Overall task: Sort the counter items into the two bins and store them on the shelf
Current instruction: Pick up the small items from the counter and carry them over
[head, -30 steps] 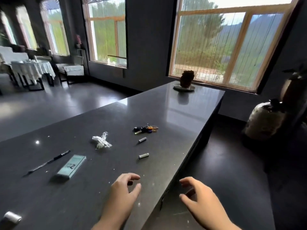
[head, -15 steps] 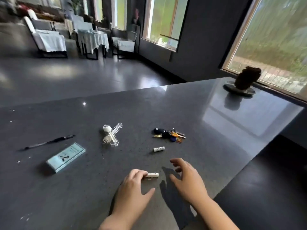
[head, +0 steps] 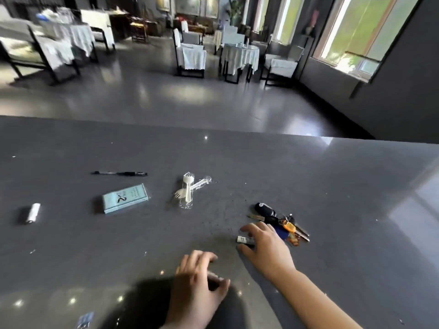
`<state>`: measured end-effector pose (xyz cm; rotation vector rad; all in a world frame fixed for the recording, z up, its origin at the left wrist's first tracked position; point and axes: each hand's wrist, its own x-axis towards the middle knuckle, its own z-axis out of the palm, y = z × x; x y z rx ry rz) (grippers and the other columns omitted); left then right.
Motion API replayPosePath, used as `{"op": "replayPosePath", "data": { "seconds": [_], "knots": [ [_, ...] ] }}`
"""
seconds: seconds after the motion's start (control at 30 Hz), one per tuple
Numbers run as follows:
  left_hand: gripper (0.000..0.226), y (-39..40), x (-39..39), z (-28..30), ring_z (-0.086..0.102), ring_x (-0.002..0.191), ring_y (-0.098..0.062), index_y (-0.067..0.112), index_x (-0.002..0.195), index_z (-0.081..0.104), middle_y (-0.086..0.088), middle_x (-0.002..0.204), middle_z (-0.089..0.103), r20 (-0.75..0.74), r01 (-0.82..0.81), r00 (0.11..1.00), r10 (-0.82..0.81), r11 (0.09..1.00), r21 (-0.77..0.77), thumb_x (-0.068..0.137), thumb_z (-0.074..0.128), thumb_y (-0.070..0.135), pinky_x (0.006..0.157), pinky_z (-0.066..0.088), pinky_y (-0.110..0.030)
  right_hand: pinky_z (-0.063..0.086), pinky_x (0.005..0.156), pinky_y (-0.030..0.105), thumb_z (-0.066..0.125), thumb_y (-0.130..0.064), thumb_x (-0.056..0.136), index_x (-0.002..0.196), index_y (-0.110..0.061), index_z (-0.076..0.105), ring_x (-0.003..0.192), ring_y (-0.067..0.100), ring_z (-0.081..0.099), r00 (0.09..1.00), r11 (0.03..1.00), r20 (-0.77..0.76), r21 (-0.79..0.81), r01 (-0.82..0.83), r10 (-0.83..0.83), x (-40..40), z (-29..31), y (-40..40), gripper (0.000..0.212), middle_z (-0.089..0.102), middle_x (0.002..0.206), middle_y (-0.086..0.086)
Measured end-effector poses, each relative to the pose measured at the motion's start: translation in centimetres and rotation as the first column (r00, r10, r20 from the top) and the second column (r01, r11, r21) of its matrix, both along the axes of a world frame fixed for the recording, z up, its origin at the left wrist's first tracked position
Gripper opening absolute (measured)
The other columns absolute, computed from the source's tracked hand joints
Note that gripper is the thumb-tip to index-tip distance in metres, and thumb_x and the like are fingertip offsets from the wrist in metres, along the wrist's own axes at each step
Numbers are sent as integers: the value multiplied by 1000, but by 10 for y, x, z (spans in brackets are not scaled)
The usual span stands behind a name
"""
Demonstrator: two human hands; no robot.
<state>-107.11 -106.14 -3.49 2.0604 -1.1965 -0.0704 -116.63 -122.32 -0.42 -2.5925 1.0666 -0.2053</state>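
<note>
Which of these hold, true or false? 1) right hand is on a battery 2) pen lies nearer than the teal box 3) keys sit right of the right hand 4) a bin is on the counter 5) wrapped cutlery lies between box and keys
1) True: the right hand pinches a small battery between fingers and thumb.
2) False: the pen lies beyond the teal box.
3) True: the keys sit just right of that hand.
4) False: no bin shows on the counter.
5) True: the wrapped cutlery lies between them.
</note>
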Motion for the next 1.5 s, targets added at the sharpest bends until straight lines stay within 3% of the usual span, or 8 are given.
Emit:
{"op": "replayPosePath", "data": {
  "seconds": [0.23, 0.4, 0.5, 0.63, 0.9, 1.0, 1.23, 1.5],
  "knots": [
    [45, -3, -1, 1, 56, 87, -9, 27, 95, 64, 17, 89, 57, -23, -61, 998, 61, 998, -17, 50, 71, 23, 73, 43, -20, 47, 79, 29, 54, -43, 88, 119, -33, 53, 101, 12, 56, 994, 994, 51, 51, -99, 96, 2, -8, -11, 32, 59, 106, -10],
    [51, -1, 7, 6, 51, 106, -4, 28, 112, 60, 20, 109, 53, -58, 66, 996, -61, 994, 88, 62, 60, 22, 91, 39, -16, 43, 77, 28, 55, -44, 84, 120, -35, 52, 101, 16, 59, 989, 983, 59, 111, -143, 137, -1, -8, -9, 37, 61, 109, -9],
    [55, 4, 12, 8, 45, 113, -1, 29, 119, 57, 20, 117, 50, -48, 97, 995, -91, 987, 126, 65, 64, 34, 97, 31, -12, 45, 77, 28, 62, -52, 76, 120, -39, 50, 97, 12, 58, 976, 963, 38, 161, -217, 214, -6, -1, -16, 47, 58, 101, -12],
    [56, 9, 18, 10, 43, 112, 2, 30, 120, 57, 23, 115, 48, -48, 105, 994, -100, 985, 137, 68, 70, 42, 97, 28, -11, 47, 87, 27, 75, -53, 63, 126, -44, 49, 103, 7, 55, 922, 894, -44, 265, -362, 386, -12, 10, -29, 69, 53, 114, -15],
    [56, 13, 18, 12, 40, 112, 8, 35, 120, 55, 29, 115, 46, -68, 93, 994, -83, 983, 158, 68, 73, 46, 100, 23, -8, 46, 79, 21, 79, -46, 61, 113, -42, 53, 93, 2, 52, 931, 906, 25, 221, -361, 364, -15, 5, -35, 58, 52, 104, -19],
    [49, 16, 13, 14, 45, 109, 10, 34, 114, 60, 29, 112, 49, -106, 50, 994, -37, 991, 123, 68, 74, 46, 100, 31, -13, 47, 75, 21, 81, -46, 59, 105, -41, 54, 88, 0, 53, 931, 907, 11, 223, -357, 364, -16, 8, -34, 54, 53, 99, -19],
    [44, 56, 28, 29, 55, 96, 9, 35, 101, 63, 28, 102, 55, -196, -162, 966, 166, 986, 35, 61, 74, 50, 85, 43, -12, 45, 73, 16, 80, -55, 54, 89, -36, 58, 82, 0, 54, 895, 870, 69, 214, -445, 441, 13, 25, 11, 45, 57, 91, -10],
    [39, 164, 81, 51, 58, 95, 5, 34, 96, 65, 25, 101, 59, -255, -488, 848, 464, 872, -38, 60, 76, 42, 80, 40, -5, 44, 67, 15, 85, -48, 51, 81, -34, 61, 77, -1, 58, 814, 782, 191, 226, -581, 549, 105, 47, 99, 41, 62, 78, -10]
  ]
}}
